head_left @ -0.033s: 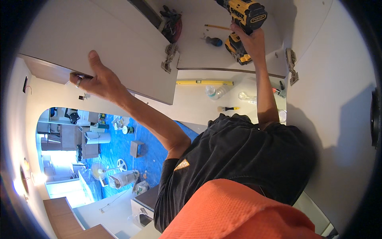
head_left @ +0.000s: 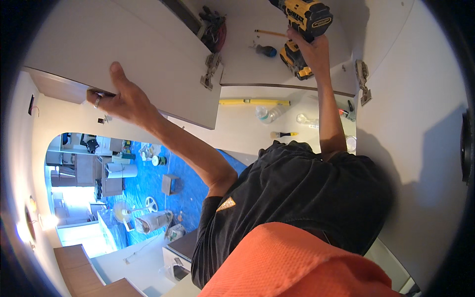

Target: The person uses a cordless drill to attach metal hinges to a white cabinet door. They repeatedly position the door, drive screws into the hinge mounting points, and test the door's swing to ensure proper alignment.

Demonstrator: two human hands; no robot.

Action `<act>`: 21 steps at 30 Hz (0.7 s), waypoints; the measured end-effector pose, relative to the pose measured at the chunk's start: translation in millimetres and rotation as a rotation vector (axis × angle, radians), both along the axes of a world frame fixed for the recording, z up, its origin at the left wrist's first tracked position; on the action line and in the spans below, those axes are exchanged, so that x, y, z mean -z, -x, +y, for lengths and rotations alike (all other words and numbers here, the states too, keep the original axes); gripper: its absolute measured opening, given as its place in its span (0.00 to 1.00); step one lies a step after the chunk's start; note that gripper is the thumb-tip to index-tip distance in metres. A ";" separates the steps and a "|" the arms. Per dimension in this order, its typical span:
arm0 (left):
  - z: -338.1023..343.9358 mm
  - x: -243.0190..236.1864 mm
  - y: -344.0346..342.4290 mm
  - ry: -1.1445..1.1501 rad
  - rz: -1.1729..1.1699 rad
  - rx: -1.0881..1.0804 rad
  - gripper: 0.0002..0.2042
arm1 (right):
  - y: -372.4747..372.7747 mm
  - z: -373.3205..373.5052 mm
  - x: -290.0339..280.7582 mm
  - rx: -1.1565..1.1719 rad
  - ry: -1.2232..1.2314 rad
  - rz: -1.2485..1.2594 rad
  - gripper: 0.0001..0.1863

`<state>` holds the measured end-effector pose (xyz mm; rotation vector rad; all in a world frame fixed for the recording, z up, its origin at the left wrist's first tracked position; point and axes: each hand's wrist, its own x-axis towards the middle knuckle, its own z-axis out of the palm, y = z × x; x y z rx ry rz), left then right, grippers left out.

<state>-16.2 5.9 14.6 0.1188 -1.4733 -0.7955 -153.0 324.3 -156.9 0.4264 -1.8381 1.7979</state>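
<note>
My left hand (head_left: 126, 101) grips the lower edge of a pale cabinet door (head_left: 158, 69); its thumb lies on the inner face and the fingers curl behind. A metal hinge (head_left: 211, 72) is on that door near the cabinet opening. In my right hand (head_left: 316, 52) is a yellow-and-black cordless drill (head_left: 309, 17), held by its handle inside the cabinet, its front end pointing up and left. On the cabinet floor (head_left: 247, 69), left of the drill, lie a blue-and-black screwdriver (head_left: 266, 51) and a yellow pencil (head_left: 270, 33).
Dark tools and a red cable (head_left: 215, 32) sit at the cabinet's left. Below, a yellow level (head_left: 255, 102), a clear bottle (head_left: 267, 114) and a paintbrush (head_left: 283, 134) lie on a pale surface. Another hinge (head_left: 362, 82) is at right. Blue sheeting (head_left: 143, 190) covers the floor beyond.
</note>
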 end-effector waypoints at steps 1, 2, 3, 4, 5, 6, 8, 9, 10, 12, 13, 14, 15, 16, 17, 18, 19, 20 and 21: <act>-0.1 -1.0 -0.1 0.034 -0.006 -0.025 0.31 | 0.0 -1.9 -0.5 0.025 0.010 0.006 0.17; -0.1 -2.4 2.9 -0.012 -0.036 -0.047 0.31 | 1.9 -2.7 -2.0 0.048 0.015 0.055 0.16; -0.4 -1.5 2.0 0.030 -0.002 -0.017 0.32 | 1.8 -2.7 -2.1 0.042 0.001 0.018 0.16; -0.2 -0.4 2.5 -0.010 0.003 0.009 0.33 | 3.6 -1.9 -3.1 0.028 -0.021 0.016 0.16; -0.8 1.9 1.9 -0.031 -0.001 0.050 0.34 | 3.5 -0.1 -2.6 0.015 -0.040 0.005 0.16; -1.3 4.0 1.6 -0.071 -0.034 0.036 0.34 | 5.3 1.9 -3.3 0.024 -0.057 0.007 0.17; -3.9 5.4 1.4 -0.055 -0.047 0.045 0.34 | 7.0 6.4 -4.4 0.012 -0.082 0.033 0.19; -4.0 5.9 2.1 -0.075 -0.067 0.008 0.34 | 6.9 7.4 -5.4 0.044 -0.116 -0.059 0.20; -4.5 3.7 3.1 -0.033 -0.017 -0.023 0.33 | 5.7 10.1 -7.8 0.045 -0.135 -0.081 0.20; -3.2 -0.2 4.3 -0.011 -0.012 0.002 0.31 | 4.0 10.0 -12.5 -0.031 -0.110 -0.003 0.19; -0.5 1.0 2.5 -0.053 -0.009 0.052 0.29 | 4.6 7.4 -15.4 -0.055 -0.055 -0.089 0.17; 3.1 1.5 2.9 -0.076 0.017 0.102 0.25 | 4.2 7.1 -17.9 -0.107 0.002 -0.088 0.16; 4.8 1.9 1.0 -0.024 0.057 0.068 0.22 | 4.2 5.2 -20.5 -0.142 0.061 -0.119 0.15; 8.1 4.2 -1.6 -0.022 0.044 0.040 0.20 | 3.7 4.7 -22.9 -0.162 0.088 -0.089 0.15; 9.8 4.6 -2.3 -0.023 0.034 0.018 0.17 | 4.1 5.1 -26.3 -0.158 0.115 -0.093 0.14; 11.8 6.0 -3.9 -0.023 0.034 0.029 0.17 | 4.3 6.0 -30.1 -0.140 0.130 -0.180 0.14; 13.0 6.8 -5.3 -0.028 0.028 0.036 0.17 | 4.5 8.6 -35.1 -0.169 0.146 -0.118 0.14; 13.5 7.2 -6.5 -0.012 0.037 0.050 0.17 | 5.0 12.2 -41.5 -0.188 0.151 -0.129 0.14; 13.8 7.1 -6.1 -0.025 0.034 0.047 0.17 | 5.6 16.2 -49.2 -0.195 0.166 -0.146 0.14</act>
